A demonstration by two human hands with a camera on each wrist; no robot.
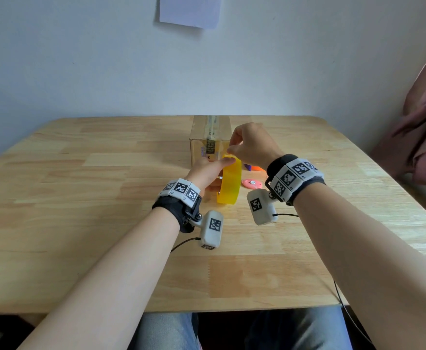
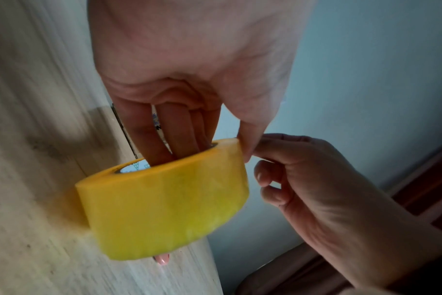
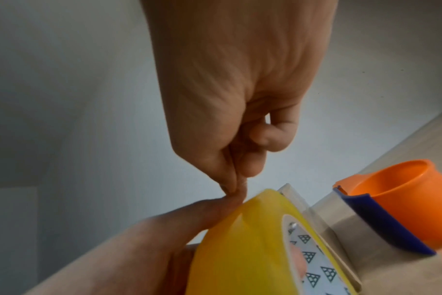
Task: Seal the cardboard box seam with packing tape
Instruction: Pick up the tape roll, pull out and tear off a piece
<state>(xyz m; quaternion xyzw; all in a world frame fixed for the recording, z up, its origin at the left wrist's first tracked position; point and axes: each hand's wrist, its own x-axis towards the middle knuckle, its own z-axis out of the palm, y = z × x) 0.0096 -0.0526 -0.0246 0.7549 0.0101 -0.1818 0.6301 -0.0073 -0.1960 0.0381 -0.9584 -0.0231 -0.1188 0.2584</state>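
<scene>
A yellow packing tape roll [image 1: 229,185] stands on edge just above the table. My left hand [image 1: 213,170] holds it, fingers through the core [image 2: 164,143] and thumb on the outer rim. My right hand [image 1: 232,150] is at the top of the roll [image 3: 240,249], thumb and forefinger [image 3: 234,189] pinched together on the tape's edge. The peeled end itself is too thin to make out. The cardboard box [image 1: 201,140] stands just behind both hands, with a strip of tape along its top seam.
A pink cutter [image 1: 251,183] lies right of the roll. An orange and blue tape dispenser [image 3: 391,199] sits behind my right wrist. The wooden table [image 1: 80,198] meets the wall at the back. Pink cloth [image 1: 424,127] hangs at the right.
</scene>
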